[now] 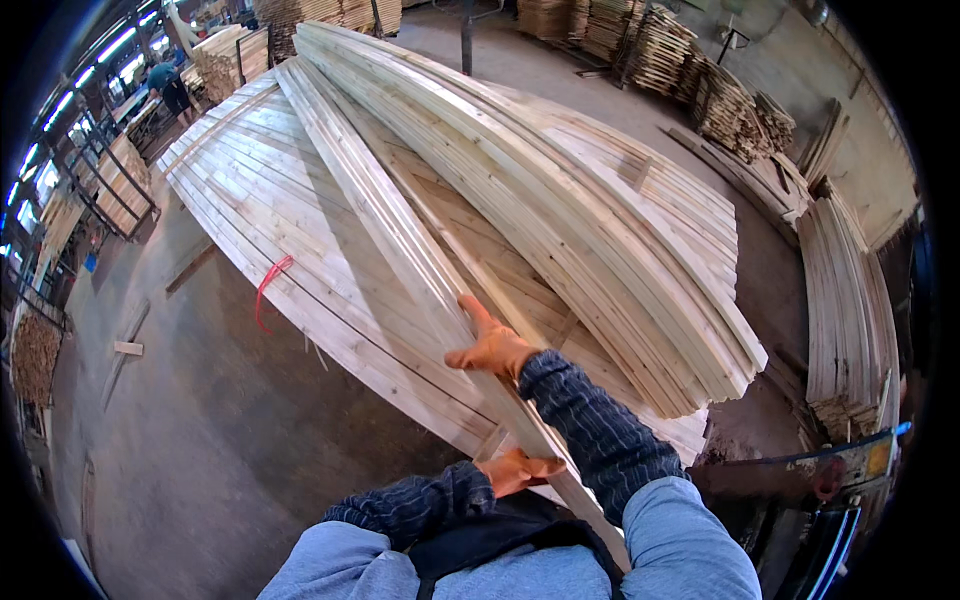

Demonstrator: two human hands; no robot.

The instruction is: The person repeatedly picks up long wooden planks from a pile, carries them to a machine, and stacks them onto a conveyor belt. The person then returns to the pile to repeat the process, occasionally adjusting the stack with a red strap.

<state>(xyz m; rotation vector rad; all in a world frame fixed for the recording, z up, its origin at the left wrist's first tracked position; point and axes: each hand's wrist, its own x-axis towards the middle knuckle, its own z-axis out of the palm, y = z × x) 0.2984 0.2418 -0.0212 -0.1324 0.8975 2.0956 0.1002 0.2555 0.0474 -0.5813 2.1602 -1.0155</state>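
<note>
A narrow bundle of long, pale wooden boards (384,215) runs from the far left of the pile toward my body. My right hand (492,345), in an orange glove, reaches across the bundle and grips it, thumb and fingers on either side. Closer to me, my left hand (516,471), gloved alike, holds the bundle near its near end, with some fingers hidden by the wood. Under the bundle lies a wide layer of planks (270,215). A thick stack of long boards (540,230) rests on that layer to the right.
A red strap (270,285) hangs at the pile's left edge. Loose wood pieces (128,348) lie on the left floor. More lumber stacks (850,310) stand at right and along the back. Another person (170,88) stands far left. A dark machine part (800,475) sits at lower right.
</note>
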